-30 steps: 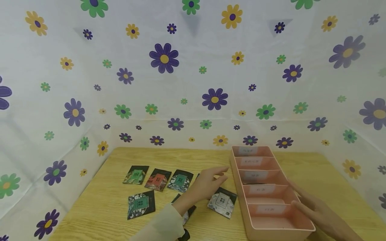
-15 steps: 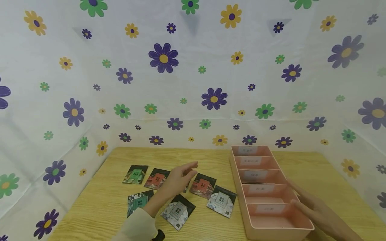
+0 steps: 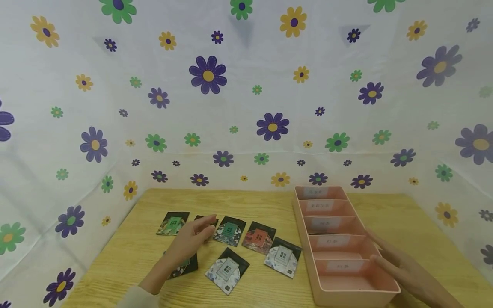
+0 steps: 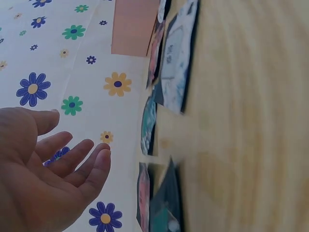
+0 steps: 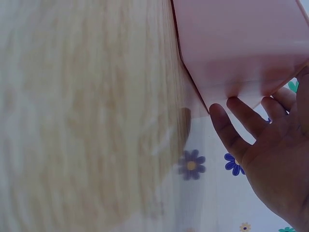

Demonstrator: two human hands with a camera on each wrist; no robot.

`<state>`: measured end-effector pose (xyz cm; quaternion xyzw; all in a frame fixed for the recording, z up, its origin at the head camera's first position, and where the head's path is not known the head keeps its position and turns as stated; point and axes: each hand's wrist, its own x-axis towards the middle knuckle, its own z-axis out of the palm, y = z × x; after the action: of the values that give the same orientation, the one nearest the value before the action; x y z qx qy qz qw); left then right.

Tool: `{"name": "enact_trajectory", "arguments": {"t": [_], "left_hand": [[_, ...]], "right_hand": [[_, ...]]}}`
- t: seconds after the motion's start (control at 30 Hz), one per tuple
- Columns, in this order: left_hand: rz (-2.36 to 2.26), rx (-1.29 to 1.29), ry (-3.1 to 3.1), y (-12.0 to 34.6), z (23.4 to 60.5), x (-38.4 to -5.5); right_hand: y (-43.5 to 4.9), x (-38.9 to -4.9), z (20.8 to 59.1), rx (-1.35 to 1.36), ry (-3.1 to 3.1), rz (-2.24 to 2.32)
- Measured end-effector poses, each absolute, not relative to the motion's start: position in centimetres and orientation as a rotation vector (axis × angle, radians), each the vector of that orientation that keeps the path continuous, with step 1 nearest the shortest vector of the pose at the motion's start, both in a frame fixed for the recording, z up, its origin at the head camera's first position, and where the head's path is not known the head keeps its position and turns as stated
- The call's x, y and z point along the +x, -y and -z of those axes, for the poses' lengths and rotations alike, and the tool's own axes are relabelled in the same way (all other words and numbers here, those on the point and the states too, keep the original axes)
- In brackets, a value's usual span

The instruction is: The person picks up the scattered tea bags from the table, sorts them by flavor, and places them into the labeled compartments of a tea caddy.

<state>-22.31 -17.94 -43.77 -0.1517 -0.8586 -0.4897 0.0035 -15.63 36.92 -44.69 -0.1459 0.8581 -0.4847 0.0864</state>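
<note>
Several small flat sachets with dark tops and green, red, teal or white fronts lie on the table. My left hand (image 3: 185,244), fingers loosely bent and holding nothing, hovers over the left ones. It partly covers a red sachet (image 3: 201,219) and a teal sachet (image 3: 188,269). Nearby lie a green sachet (image 3: 173,223), another teal sachet (image 3: 230,231), another red sachet (image 3: 259,236) and two white sachets, one a front white sachet (image 3: 228,270). My right hand (image 3: 404,265) rests against the pink divided box (image 3: 358,297), thumb at its rim; in the right wrist view extended fingers (image 5: 246,118) touch its outer wall.
The box has several compartments with handwritten labels (image 3: 343,266); a dark edge (image 3: 325,233) shows inside the middle one. A white flower-printed cloth (image 3: 246,98) encloses the wooden table (image 3: 127,265) at the back and sides.
My left hand has moved left from beside the box, across the sachets, uncovering the right-hand red sachet, a teal one and the front white one. The right hand and box stay in place.
</note>
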Motion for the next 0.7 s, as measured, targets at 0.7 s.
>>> {"name": "enact_trajectory", "arguments": {"t": [0.7], "left_hand": [[1.268,-0.053,2.985,25.0,45.3,-18.9]], "right_hand": [[-36.6,-15.5,44.2,-0.344,-2.800,1.167]]}}
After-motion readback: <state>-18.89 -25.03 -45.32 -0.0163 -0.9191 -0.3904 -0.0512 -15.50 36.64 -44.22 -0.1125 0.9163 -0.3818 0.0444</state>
